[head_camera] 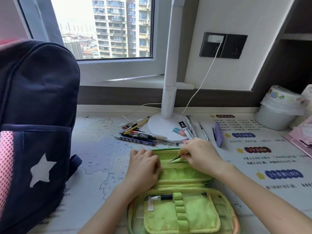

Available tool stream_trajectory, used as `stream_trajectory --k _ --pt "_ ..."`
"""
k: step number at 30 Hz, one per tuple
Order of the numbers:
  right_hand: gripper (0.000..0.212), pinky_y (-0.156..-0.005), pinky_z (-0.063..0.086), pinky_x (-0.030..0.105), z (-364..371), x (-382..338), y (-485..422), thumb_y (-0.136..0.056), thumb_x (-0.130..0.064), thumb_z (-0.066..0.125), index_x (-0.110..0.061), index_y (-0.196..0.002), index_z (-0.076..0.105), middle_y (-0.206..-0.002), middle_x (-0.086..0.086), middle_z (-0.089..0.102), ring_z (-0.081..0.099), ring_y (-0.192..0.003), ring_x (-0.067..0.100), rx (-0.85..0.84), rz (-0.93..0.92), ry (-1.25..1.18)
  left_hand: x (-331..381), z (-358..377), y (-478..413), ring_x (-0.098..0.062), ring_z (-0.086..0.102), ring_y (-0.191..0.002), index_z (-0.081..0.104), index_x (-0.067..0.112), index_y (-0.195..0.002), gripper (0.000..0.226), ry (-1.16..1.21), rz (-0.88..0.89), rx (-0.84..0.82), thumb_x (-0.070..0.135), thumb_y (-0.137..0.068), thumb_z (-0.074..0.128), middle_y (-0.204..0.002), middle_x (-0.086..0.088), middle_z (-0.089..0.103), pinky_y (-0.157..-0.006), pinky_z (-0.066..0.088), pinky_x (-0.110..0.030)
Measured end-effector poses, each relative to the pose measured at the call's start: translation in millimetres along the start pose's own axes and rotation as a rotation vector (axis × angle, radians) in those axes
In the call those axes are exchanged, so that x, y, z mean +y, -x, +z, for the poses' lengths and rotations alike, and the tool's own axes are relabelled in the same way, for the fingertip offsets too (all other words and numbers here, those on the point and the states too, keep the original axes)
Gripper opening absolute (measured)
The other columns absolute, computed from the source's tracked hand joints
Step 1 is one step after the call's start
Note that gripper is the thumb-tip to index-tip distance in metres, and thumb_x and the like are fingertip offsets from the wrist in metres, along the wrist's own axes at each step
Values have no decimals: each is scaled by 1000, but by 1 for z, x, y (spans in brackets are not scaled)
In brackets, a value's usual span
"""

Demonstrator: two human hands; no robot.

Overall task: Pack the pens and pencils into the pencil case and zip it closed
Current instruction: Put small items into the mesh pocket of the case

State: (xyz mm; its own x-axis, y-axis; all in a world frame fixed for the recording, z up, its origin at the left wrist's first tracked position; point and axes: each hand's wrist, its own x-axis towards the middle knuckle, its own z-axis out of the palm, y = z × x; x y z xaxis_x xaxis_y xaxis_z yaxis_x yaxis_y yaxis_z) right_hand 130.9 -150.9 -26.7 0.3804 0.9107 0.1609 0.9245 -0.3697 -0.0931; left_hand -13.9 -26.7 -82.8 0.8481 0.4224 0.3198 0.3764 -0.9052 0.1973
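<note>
Lying open at lower centre of the frame, the green pencil case spreads across the map-printed desk mat. Near flap carries elastic loops and one black pen tucked under a strap. Far half shows a mesh pocket.

Left hand: fingers curled, pressing down on the left edge of the case's far half and gripping the fabric there. No pen in it.

Right hand: fingers pinched closed on a thin dark pen, tip pointing left and down into the opening of the mesh pocket. A pink end sticks out past the hand toward the top of the frame; cannot tell whether it belongs to the same pen.

Loose pile of pens and pencils sits above the left hand, just beside the base of the white desk lamp, well apart from the case's near flap. A pink-and-teal eraser rests on the lamp base. More pens and a purple item lie at centre right, above the right hand.

Navy backpack with a white star fills the left of the frame. Pale lined bin at upper right.
</note>
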Motion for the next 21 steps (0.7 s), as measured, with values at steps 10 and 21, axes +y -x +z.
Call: stream_trajectory --k 10,21 --pt "19 -88 47 33 22 8 12 -88 -21 59 -29 -100 71 -101 -9 70 61 -95 12 -21 101 -276 -4 -3 4 -16 50 -92 49 24 -90 28 -76 -74 50 52 -87 42 -93 10 60 -84 28 -33" --pt "17 -87 41 31 13 -7 -5 -88 -28 60 -18 -92 73 -92 -5 70 56 -101 14 188 104 -579 -15 4 7 -8 40 -85 53 29 -72 14 363 90 288 43 -74 55 -80 12 50 -72 29 -32"
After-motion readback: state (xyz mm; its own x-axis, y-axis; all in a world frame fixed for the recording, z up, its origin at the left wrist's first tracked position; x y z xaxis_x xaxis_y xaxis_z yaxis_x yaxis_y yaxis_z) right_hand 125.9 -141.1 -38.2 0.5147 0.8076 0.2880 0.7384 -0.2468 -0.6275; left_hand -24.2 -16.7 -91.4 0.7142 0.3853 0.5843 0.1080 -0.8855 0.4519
